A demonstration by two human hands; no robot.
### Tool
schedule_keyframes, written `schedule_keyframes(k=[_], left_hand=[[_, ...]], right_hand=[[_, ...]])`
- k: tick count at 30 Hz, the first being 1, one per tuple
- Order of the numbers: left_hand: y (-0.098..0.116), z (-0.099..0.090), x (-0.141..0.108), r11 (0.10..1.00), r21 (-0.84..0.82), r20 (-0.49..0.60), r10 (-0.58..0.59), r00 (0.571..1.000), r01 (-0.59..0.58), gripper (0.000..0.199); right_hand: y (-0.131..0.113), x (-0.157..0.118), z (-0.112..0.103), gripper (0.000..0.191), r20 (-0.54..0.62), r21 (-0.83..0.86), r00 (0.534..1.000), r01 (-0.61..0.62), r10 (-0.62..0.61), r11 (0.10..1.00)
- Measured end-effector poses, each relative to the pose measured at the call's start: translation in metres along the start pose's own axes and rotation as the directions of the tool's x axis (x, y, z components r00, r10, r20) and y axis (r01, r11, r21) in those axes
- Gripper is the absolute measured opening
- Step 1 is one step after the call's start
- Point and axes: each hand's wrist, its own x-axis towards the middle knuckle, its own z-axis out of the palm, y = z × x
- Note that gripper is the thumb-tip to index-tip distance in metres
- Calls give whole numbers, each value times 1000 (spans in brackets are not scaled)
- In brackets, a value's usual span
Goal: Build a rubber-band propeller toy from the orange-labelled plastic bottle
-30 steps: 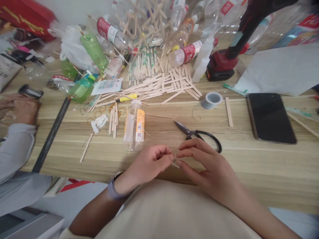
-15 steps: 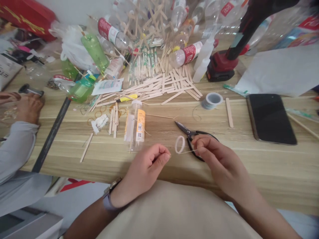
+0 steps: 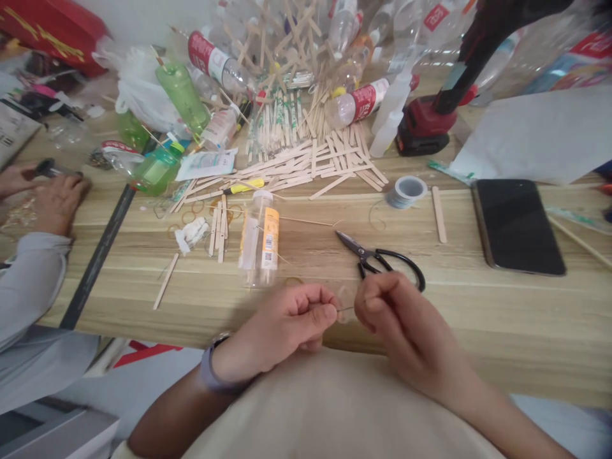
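Observation:
My left hand (image 3: 299,319) is pinched closed on one end of a short thin strand (image 3: 345,309) that spans the gap to my right hand (image 3: 406,325). My right fingertips are also closed on it; whether it is wire or thread I cannot tell. A pale ring (image 3: 343,296), blurred, shows between the hands. Black-handled scissors (image 3: 366,252) lie just beyond my right hand, their handles partly hidden by it. Past my left hand is a clear plastic bottle (image 3: 261,239) with an orange label and thin sticks through it.
Behind lie a pile of craft sticks (image 3: 296,162), a spool (image 3: 406,192), a yellow-handled tool (image 3: 246,186) and many plastic bottles. To the right are a phone (image 3: 521,226) and a red-black power tool (image 3: 425,124). A co-worker's hand (image 3: 57,201) is at far left.
My hands have come closer together and slightly nearer to me. The left hand now grips the strand as well, and the ring has moved down between the hands. More of the scissors' handles shows.

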Motion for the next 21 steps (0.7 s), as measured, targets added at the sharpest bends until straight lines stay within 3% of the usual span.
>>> schedule_keyframes(k=[3, 6, 12, 21], left_hand=[[-1, 2, 0, 993, -119, 52, -8, 999, 14, 23], [0, 4, -1, 993, -117, 68, 10, 998, -2, 23], [-1, 1, 0, 998, -55, 20, 44, 999, -43, 22], [-6, -2, 4, 994, -97, 17, 45, 999, -43, 22]], right_hand=[[0, -5, 2, 18, 31, -338, 979, 198, -200, 920], [-2, -4, 3, 19, 79, -409, 954, 294, -288, 864], [-3, -3, -1, 13, 8, -397, 976, 203, -217, 895], [-5, -2, 0, 15, 1, -538, 971, 201, -238, 819]])
